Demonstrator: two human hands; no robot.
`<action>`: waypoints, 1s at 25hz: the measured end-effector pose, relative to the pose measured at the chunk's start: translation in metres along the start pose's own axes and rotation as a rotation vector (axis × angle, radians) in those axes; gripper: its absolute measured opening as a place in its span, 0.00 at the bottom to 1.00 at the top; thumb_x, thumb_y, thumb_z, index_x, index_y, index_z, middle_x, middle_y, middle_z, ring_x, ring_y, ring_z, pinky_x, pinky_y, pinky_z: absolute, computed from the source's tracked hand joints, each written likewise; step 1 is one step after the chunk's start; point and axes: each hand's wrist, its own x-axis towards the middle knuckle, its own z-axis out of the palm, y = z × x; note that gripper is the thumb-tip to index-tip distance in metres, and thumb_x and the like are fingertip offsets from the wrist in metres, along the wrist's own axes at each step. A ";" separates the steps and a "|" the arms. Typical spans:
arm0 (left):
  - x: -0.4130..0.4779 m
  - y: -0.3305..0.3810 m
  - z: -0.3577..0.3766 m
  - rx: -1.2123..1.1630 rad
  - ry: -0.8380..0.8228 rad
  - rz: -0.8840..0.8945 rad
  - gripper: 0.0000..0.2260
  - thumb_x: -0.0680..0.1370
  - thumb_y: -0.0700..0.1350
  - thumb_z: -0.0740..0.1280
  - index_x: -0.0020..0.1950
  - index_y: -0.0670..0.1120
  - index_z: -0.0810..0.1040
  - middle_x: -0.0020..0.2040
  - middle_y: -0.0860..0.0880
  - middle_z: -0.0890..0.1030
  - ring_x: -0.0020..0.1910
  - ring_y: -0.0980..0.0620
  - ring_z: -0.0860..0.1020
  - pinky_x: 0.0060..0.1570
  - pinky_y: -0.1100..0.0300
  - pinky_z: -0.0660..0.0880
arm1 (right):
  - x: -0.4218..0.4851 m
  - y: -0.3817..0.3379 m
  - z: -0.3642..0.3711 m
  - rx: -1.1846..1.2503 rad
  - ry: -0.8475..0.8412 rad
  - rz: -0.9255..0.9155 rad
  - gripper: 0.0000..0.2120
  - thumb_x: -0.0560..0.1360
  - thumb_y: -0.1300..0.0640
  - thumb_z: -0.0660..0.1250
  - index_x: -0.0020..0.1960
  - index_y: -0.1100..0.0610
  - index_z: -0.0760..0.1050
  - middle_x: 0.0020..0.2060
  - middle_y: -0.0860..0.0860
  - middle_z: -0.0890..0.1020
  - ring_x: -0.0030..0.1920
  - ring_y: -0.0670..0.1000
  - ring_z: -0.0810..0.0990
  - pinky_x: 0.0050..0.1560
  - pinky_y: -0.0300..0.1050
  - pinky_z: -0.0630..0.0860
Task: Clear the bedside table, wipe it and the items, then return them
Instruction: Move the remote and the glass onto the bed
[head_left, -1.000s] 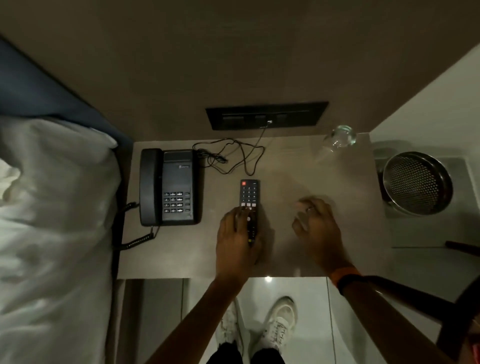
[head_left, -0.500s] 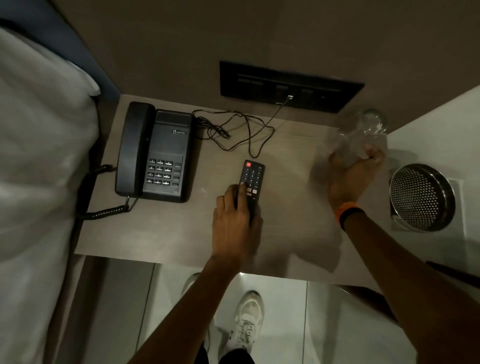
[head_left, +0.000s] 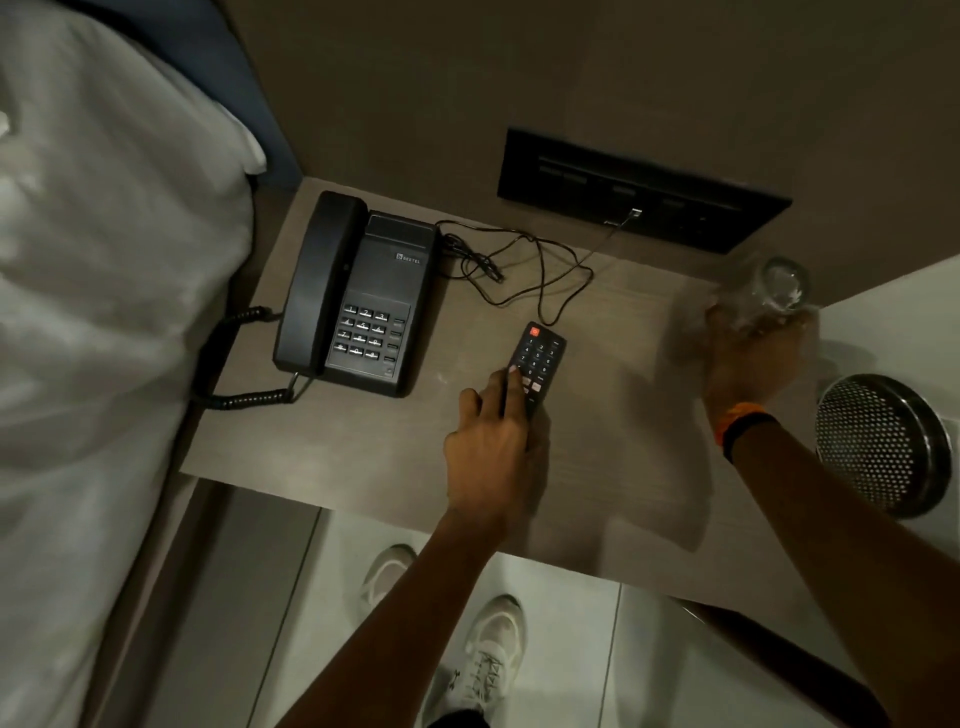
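The bedside table (head_left: 363, 457) is a pale wood top beside the bed. A black desk telephone (head_left: 358, 296) sits at its left, its thin cable (head_left: 530, 270) looping to the wall panel. In the middle lies a black remote (head_left: 537, 358) with a red power button; my left hand (head_left: 493, 447) grips its near end. At the far right corner stands a clear drinking glass (head_left: 779, 286), and my right hand (head_left: 748, 358) is wrapped around its lower part. The glass is blurred.
A white pillow and bedding (head_left: 104, 312) fill the left side. A black switch and socket panel (head_left: 639, 192) is set in the wall behind the table. A perforated metal bin (head_left: 883, 441) stands on the floor at the right. My shoes (head_left: 488, 654) show below.
My right hand left the middle of the table, reached to the far right corner and closed around the glass. My left hand stayed on the remote. The view shifted right.
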 end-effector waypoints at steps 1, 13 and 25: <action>-0.001 -0.001 -0.003 -0.017 -0.001 -0.004 0.31 0.81 0.55 0.63 0.80 0.46 0.57 0.78 0.46 0.65 0.67 0.44 0.69 0.51 0.49 0.79 | -0.015 -0.001 -0.003 -0.012 -0.025 -0.009 0.32 0.70 0.49 0.76 0.68 0.64 0.71 0.59 0.58 0.82 0.58 0.57 0.82 0.54 0.39 0.74; -0.067 -0.091 -0.139 -0.086 0.289 -0.250 0.36 0.75 0.54 0.70 0.80 0.46 0.61 0.74 0.46 0.72 0.62 0.46 0.74 0.39 0.56 0.77 | -0.206 -0.144 -0.018 0.187 -0.493 -0.337 0.28 0.68 0.55 0.80 0.61 0.35 0.74 0.51 0.34 0.83 0.52 0.37 0.83 0.51 0.43 0.84; -0.178 -0.300 -0.318 -0.086 0.684 -0.657 0.31 0.74 0.51 0.69 0.76 0.50 0.65 0.70 0.54 0.74 0.59 0.47 0.75 0.36 0.56 0.72 | -0.401 -0.365 0.077 0.314 -0.979 -0.634 0.34 0.66 0.44 0.80 0.68 0.48 0.72 0.59 0.50 0.82 0.58 0.49 0.82 0.58 0.36 0.79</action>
